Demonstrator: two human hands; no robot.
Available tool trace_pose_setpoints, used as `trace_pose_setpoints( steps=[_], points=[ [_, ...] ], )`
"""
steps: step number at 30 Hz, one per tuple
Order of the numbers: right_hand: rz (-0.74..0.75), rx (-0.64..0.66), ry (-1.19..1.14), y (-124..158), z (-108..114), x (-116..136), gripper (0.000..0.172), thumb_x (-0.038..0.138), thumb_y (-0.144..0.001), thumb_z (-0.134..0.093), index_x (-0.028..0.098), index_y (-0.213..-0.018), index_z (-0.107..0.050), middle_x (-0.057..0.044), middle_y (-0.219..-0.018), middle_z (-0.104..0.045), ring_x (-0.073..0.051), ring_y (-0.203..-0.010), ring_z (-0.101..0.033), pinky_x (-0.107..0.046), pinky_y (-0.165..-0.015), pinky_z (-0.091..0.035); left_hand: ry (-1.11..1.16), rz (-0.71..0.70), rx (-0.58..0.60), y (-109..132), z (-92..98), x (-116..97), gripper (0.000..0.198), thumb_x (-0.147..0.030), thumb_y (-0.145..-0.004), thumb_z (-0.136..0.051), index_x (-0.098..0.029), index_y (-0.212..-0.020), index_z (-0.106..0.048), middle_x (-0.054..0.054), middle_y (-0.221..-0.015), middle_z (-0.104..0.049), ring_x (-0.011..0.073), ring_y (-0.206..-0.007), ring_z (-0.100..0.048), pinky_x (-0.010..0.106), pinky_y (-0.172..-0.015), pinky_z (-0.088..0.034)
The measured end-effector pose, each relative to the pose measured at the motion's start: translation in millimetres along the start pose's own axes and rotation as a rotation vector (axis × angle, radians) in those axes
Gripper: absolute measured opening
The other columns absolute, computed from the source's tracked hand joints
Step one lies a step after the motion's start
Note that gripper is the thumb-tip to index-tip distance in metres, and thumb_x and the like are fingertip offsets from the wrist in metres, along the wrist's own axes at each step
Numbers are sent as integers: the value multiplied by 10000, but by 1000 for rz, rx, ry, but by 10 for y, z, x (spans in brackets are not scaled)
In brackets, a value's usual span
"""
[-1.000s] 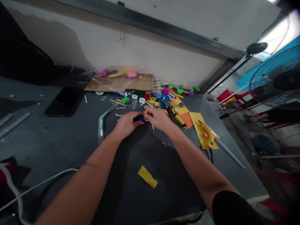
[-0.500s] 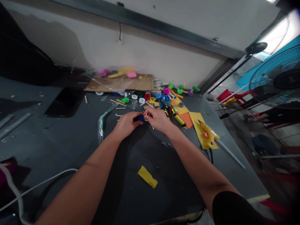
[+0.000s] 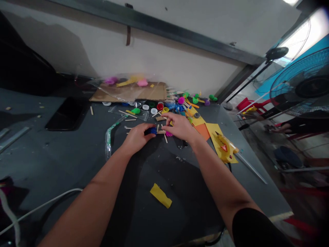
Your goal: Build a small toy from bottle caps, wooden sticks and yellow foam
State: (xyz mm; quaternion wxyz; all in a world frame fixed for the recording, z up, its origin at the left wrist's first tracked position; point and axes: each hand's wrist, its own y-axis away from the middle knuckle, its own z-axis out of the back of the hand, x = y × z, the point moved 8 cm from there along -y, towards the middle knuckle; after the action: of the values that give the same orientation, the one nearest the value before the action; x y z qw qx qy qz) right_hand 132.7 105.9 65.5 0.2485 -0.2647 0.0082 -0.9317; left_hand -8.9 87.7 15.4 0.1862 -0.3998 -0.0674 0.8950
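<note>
Near the middle of the table, my left hand [image 3: 138, 137] is closed around a blue bottle cap [image 3: 153, 130], thumb and fingers on its sides. Small wooden sticks [image 3: 161, 131] reach rightward from the cap, one of them standing up. Just right of them my right hand [image 3: 180, 127] hovers with thumb and index finger apart, nothing visible between them. A bright pink piece [image 3: 169, 133] shows below its fingertips. Behind the hands lie white caps [image 3: 154, 111], a red cap [image 3: 160, 106] and a yellow cap [image 3: 166, 110].
A yellow glue gun [image 3: 225, 146] lies on yellow paper at the right. A black phone [image 3: 66, 115] is at the left. Cardboard [image 3: 102, 95] under clear plastic lies by the wall. A yellow scrap [image 3: 160, 196] lies in front; a fan [image 3: 305, 85] stands beyond the table.
My right hand has opened its pinch and moved slightly right and up, away from the cap. The sticks and pink piece now show. My left hand keeps hold of the blue cap.
</note>
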Motion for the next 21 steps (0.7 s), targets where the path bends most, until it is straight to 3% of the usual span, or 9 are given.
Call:
trace_pose_setpoints(
  steps=[4,7,12,21],
  points=[
    [41,85,193,23,10,-105,318,338,-702,-691,206,-987,-638,-44,-966,-622,-190,-893,-555,-277,-743,-395,15,-1,-22,-4,21,-9,350,-269,-778,-608,-250,-1128,-609,31,-1113,-653,210,-1021,-594,345,-897,-456],
    [47,145,259,35,-84,-136,268,316,-695,-689,201,-931,-636,-51,-948,-624,-194,-889,-553,-272,-732,-394,6,-13,-49,-2,48,-16,351,-255,-785,-588,-233,-1136,-601,41,-1125,-646,208,-1032,-588,348,-918,-449],
    [19,97,241,20,-150,-90,201,324,-717,-660,194,-866,-624,-40,-860,-647,-174,-786,-569,-258,-664,-377,-37,-48,-129,8,127,-44,370,-248,-799,-547,-206,-1166,-573,66,-1191,-611,217,-1111,-545,382,-983,-414],
    [-71,68,136,44,-331,126,311,384,-677,-718,171,-853,-576,-56,-810,-632,-180,-731,-583,-259,-603,-369,-47,27,-240,33,231,52,480,-51,-732,-374,-188,-1139,-589,61,-1170,-623,192,-1115,-558,369,-1006,-414]
  ],
)
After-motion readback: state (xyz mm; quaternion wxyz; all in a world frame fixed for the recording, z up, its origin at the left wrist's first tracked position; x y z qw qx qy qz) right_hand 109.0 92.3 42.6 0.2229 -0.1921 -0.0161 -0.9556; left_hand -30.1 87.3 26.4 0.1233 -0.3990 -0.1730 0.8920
